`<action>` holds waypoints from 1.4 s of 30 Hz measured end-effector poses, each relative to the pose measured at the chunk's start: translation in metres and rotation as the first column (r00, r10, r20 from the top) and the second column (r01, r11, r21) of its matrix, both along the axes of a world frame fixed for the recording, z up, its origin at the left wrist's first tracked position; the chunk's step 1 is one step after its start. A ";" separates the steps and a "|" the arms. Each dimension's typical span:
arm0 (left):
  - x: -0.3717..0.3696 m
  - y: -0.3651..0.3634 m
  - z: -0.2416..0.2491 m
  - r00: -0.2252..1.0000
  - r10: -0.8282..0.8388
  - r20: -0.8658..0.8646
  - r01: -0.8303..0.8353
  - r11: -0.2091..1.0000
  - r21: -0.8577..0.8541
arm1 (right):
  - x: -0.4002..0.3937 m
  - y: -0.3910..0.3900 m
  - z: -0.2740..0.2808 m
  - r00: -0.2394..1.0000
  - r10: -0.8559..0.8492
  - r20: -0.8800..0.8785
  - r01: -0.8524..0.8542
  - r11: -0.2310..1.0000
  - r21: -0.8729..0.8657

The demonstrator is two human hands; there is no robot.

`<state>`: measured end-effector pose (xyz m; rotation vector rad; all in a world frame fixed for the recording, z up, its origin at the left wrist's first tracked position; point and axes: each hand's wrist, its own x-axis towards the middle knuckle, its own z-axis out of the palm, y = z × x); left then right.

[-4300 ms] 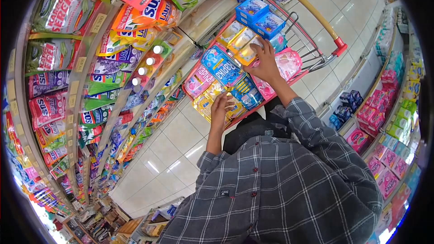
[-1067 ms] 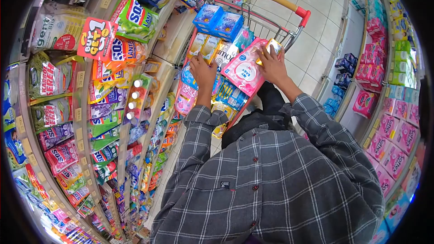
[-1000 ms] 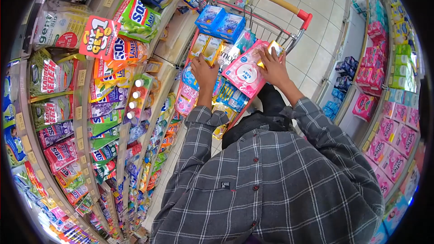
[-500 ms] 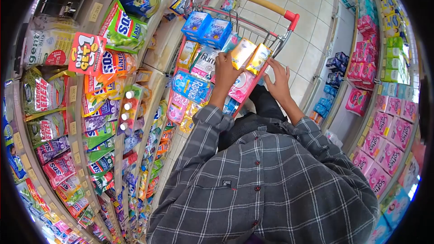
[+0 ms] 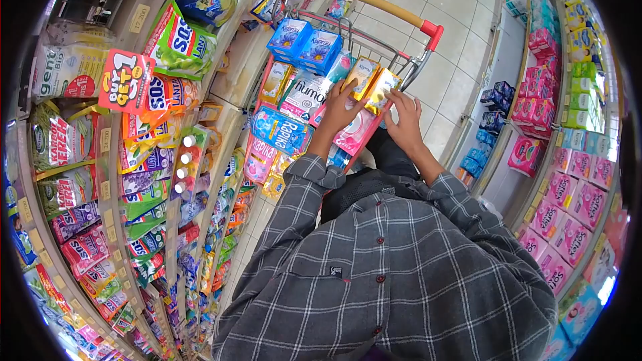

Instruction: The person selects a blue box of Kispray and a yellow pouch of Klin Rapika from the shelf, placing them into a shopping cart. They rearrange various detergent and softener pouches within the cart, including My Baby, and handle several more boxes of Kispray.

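Observation:
A shopping cart with a yellow handle (image 5: 364, 0) holds packaged goods. Two yellow boxes stand side by side at its right, a left one (image 5: 363, 78) and a right one (image 5: 382, 92). My left hand (image 5: 340, 108) has its fingers against the lower left of the left box. My right hand (image 5: 404, 117) touches the right box's outer edge with bent fingers, thumb and some fingers apart. Two blue boxes, one (image 5: 289, 37) beside the other (image 5: 319, 51), sit left of them. Below lie a white and pink pouch (image 5: 305, 97) and a blue Rapika pouch (image 5: 281, 130).
Shelves of colourful pouches (image 5: 170, 93) rise along the left, with a red promotional tag (image 5: 127, 81) sticking out. Pink packs (image 5: 572, 204) fill shelves at the right. The tiled floor (image 5: 428, 13) shows beyond and beside the cart.
Both yellow boxes have turned or tilted slightly, and their faces look darker. My left hand has shifted a little right and down, while my right hand's fingers have drawn in against the right box.

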<state>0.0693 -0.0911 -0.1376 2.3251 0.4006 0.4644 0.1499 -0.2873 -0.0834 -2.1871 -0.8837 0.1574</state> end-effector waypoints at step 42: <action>-0.103 0.153 0.042 0.789 0.564 -0.245 -0.502 0.821 0.274 | 0.008 0.033 -0.033 0.943 0.161 0.291 -0.050 0.934 -0.352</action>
